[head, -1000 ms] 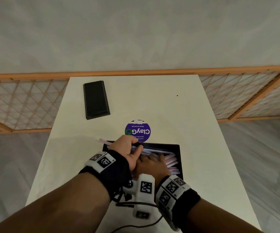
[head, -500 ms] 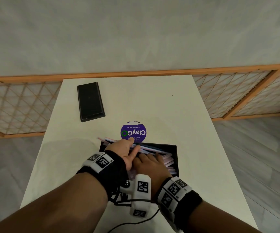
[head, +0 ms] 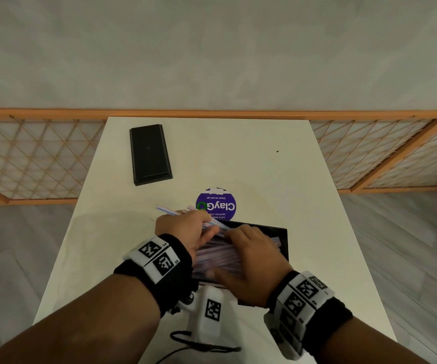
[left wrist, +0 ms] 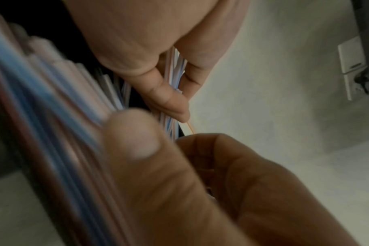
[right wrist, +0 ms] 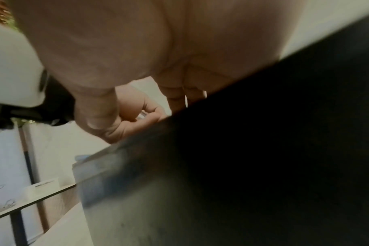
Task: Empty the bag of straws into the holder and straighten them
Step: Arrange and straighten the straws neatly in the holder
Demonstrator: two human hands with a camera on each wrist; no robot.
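A black open-topped holder (head: 269, 227) stands near the table's front, filled with pale pink and blue striped straws (head: 212, 253) lying lengthwise. My left hand (head: 199, 224) grips a bunch of straws at the holder's left end, and their tips (head: 163, 209) stick out past it to the left. In the left wrist view my thumb (left wrist: 135, 143) presses blurred straws (left wrist: 53, 116) against curled fingers. My right hand (head: 243, 243) lies flat over the straws in the holder, fingers fairly straight, with a few straws running between its fingers (left wrist: 166, 98). The holder's dark wall (right wrist: 263, 149) fills the right wrist view.
A flat black lid (head: 150, 153) lies at the back left of the white table (head: 277, 179). A purple round sticker (head: 216, 204) sits just beyond the holder. A wooden lattice rail (head: 28, 158) runs behind the table. A faint glossy patch (head: 101, 227) lies left of the holder.
My right hand has slid out from beside the left hand and now lies flatter and further right over the straws. The left hand keeps its grip on the bunch.
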